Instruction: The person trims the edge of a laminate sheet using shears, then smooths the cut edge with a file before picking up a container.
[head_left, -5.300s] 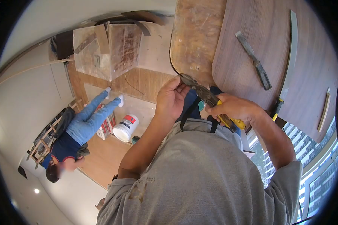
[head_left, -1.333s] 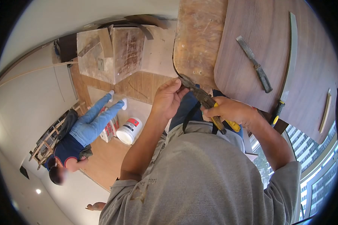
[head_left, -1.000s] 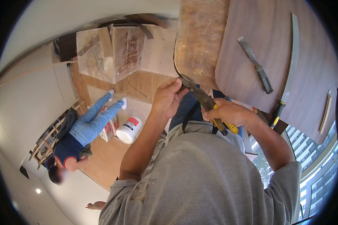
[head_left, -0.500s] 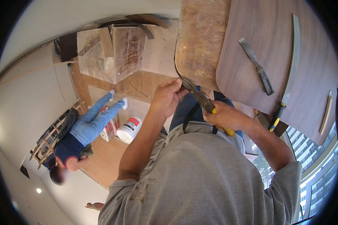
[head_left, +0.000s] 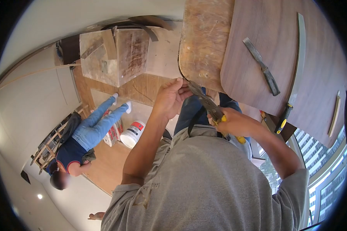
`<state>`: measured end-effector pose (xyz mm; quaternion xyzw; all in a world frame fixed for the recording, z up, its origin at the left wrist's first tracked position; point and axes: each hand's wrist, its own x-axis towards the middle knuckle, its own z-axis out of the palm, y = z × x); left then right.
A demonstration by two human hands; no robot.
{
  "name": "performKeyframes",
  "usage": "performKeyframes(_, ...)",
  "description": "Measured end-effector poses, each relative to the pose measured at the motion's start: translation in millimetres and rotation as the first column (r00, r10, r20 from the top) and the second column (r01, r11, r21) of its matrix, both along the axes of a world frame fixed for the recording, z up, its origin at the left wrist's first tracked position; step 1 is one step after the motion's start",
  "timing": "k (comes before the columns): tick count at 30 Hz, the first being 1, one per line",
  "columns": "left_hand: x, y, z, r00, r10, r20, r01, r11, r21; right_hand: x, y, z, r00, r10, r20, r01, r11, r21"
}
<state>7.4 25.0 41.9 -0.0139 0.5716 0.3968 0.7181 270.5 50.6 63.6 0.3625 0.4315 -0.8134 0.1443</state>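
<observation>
My right hand [head_left: 235, 122] is wrapped round the yellow-ended handles of a pair of snips [head_left: 205, 102], whose dark jaws point up and left. Near the jaws' tip, my left hand [head_left: 170, 98] pinches the end of a thin dark edging strip [head_left: 179, 63]. That strip runs along the rounded edge of a worn plywood board [head_left: 206, 42]. The jaws are right beside my left fingertips; whether they bite on the strip is too small to tell. A brown wood-grain panel [head_left: 254, 17] lies partly over the plywood, at the right.
On the panel lie a chisel [head_left: 263, 67], a long-bladed tool [head_left: 300, 57] with a black and yellow handle, and a wooden stick [head_left: 334, 115]. Down on the left are a white bucket [head_left: 132, 134], a stained box [head_left: 131, 54] and a person [head_left: 85, 134] in jeans. A window is at lower right.
My right hand and the snips have shifted slightly down and right. My left hand keeps its pinch beside the board's corner, with its fingers moved a little.
</observation>
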Motion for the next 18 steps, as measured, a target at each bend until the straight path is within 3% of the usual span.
performKeyframes(2, -2.6, -2.3, -2.4, 0.974, -0.12, -0.194, 0.125, 0.992, 0.014, 7.7, 7.1, 17.7, 0.996, 0.058, 0.073, -0.058, 0.998, -0.008)
performKeyframes(3, 1.5, -3.4, -0.5, 0.974, -0.12, -0.193, 0.125, 0.992, 0.014, 11.6, 6.5, 20.9, 0.996, 0.058, 0.074, -0.058, 0.998, -0.008)
performKeyframes(5, 16.0, -3.5, 5.1, 0.889, 0.011, -0.457, 0.064, 0.987, 0.149, 21.3, 4.6, 24.4, 0.994, 0.061, 0.096, -0.065, 0.997, 0.039)
performKeyframes(6, 20.1, -1.4, 6.9, 0.889, 0.012, -0.458, 0.065, 0.986, 0.151, 24.1, 2.5, 25.1, 0.994, 0.06, 0.095, -0.064, 0.997, 0.042)
performKeyframes(7, 23.5, 0.3, 9.2, 0.636, -0.046, -0.77, 0.339, 0.913, 0.225, 26.5, -0.3, 25.8, 0.996, 0.015, 0.088, -0.02, 0.998, 0.055)
performKeyframes(8, 25.3, 1.2, 10.9, 0.28, 0.0, -0.96, 0.598, 0.782, 0.174, 28.1, -2.7, 26.8, 0.996, -0.03, 0.08, 0.025, 0.997, 0.067)
performKeyframes(9, 24.0, 2.1, 11.5, 0.278, 0.001, -0.961, 0.6, 0.781, 0.174, 29.1, -5.0, 27.4, 0.996, -0.033, 0.078, 0.028, 0.997, 0.068)
performKeyframes(11, 18.4, 5.1, 12.7, -0.05, 0.037, -0.998, 0.836, 0.549, -0.021, 31.1, -10.7, 26.9, 0.989, -0.109, 0.103, 0.101, 0.992, 0.08)
performKeyframes(15, 11.2, 6.9, 3.0, -0.08, -0.036, -0.996, 0.871, 0.483, -0.088, 33.7, -15.7, 23.6, 0.991, -0.117, 0.067, 0.115, 0.993, 0.03)
performKeyframes(17, 0.8, 3.1, -20.1, 0.099, 0.07, -0.993, 0.769, 0.628, 0.121, 31.8, -14.6, 25.2, 0.99, -0.091, 0.107, 0.084, 0.994, 0.067)
performKeyframes(18, 0.8, 5.3, -15.4, 0.098, 0.072, -0.993, 0.77, 0.626, 0.121, 31.4, -14.4, 24.4, 0.99, -0.093, 0.106, 0.086, 0.994, 0.069)
